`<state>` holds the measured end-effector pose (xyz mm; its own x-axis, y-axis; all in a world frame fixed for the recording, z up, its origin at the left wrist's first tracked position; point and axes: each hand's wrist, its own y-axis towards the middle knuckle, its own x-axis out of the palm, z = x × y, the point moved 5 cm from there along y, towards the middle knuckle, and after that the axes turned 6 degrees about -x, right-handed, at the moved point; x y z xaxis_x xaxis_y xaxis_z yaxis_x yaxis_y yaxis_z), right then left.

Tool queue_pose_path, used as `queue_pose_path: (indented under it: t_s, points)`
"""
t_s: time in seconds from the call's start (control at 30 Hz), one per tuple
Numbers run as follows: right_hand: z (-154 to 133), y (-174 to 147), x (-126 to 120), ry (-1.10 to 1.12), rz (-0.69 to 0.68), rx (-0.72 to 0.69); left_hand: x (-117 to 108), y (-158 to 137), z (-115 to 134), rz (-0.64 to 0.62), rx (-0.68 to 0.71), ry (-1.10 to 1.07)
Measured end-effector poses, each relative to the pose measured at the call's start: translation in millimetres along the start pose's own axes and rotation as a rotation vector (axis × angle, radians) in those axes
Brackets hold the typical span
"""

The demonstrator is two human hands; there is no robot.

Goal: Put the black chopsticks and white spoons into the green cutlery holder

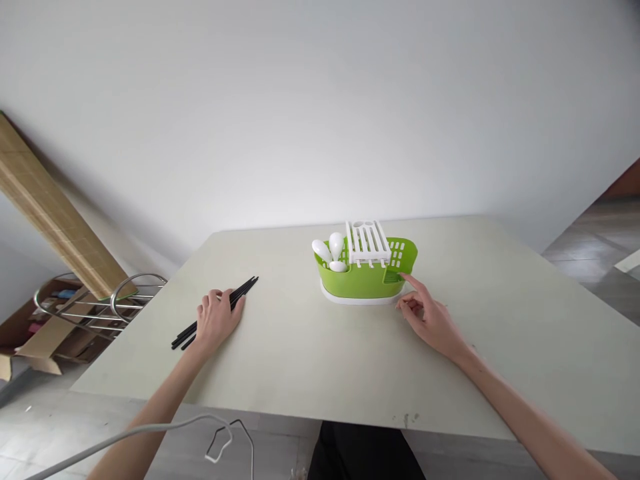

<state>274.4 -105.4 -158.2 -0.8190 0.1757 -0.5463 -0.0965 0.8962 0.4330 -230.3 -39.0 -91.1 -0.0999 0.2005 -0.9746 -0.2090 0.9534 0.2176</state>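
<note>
A small bundle of black chopsticks (245, 288) lies slantwise on the left of the table. My left hand (216, 319) is closed round its middle, with the ends sticking out on both sides. Right of centre stands a green cutlery basket (363, 283) on a white base. Several white spoons (336, 247) stand in its left end, bowls up. Across its middle sits a white slotted rack (369, 241) with small hooks at the front. My right hand (425, 317) is at the basket's right end, index finger stretched to the low front rim, other fingers loosely curled and holding nothing.
The pale table (300, 360) backs onto a white wall. Left of it are a metal rack (100, 313), an open cardboard box (50, 337) and a long leaning cardboard piece (60, 213). A grey cable (150, 428) crosses near my left forearm.
</note>
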Motion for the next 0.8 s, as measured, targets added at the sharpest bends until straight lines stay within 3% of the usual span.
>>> queue_pose_path:
  t_s: [0.5, 0.67, 0.8]
  points:
    - [-2, 0, 0, 0.012, -0.013, 0.005, -3, 10, -12, -0.12, -0.031, -0.097]
    - [-1, 1, 0, 0.005, -0.011, 0.006, 11, 12, -28, -0.156, 0.028, -0.149]
    - [-2, 1, -1, 0.002, -0.007, 0.001, 26, 8, -46, -0.184, -0.073, -0.121]
